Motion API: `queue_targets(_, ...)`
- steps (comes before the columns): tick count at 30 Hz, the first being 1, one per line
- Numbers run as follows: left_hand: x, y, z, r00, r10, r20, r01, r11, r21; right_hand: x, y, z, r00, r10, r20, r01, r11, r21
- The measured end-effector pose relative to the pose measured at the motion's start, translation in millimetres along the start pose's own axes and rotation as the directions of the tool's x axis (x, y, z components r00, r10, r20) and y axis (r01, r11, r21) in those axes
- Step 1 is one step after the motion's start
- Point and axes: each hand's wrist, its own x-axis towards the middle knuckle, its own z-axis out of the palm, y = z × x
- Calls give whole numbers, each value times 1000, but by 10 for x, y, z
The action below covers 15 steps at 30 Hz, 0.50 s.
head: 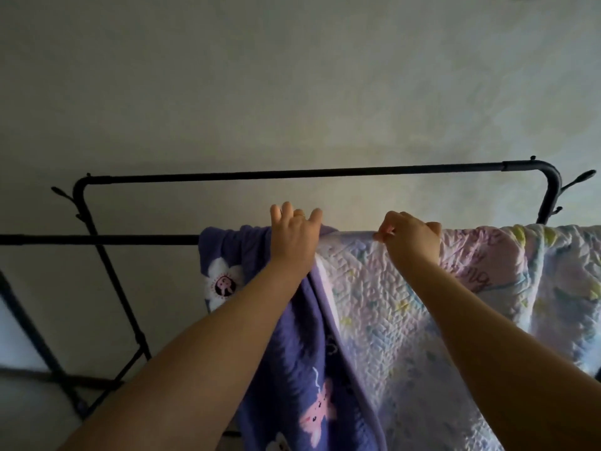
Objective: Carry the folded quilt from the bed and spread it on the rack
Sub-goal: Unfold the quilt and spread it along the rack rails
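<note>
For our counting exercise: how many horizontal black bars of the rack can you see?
2. The far bar runs across the back near the wall, bare. The near bar shows bare on the left; the quilt covers the rest of it. Lower bars may be hidden.

One quilt (439, 304), one black rack (292, 173), two hands: left (294, 237), right (411, 237).

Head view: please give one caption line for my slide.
Both hands arrange a quilt over the black rack.
</note>
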Motion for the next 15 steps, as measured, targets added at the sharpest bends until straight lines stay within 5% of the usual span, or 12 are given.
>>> queue_targets(4,-45,-467,43,998,56,-7,-56,996,73,32,-88,-19,998,67,-21,-69,990,-121)
queue_targets(13,-344,-1882,297,970,-182,162,149,969,198,16,-599,88,952,289,-103,-306,922,-238)
queue_targets(15,-368,-1975,341,959,-215,185,186,969,163,-20,-936,196,971,226,-77,-237,954,-186)
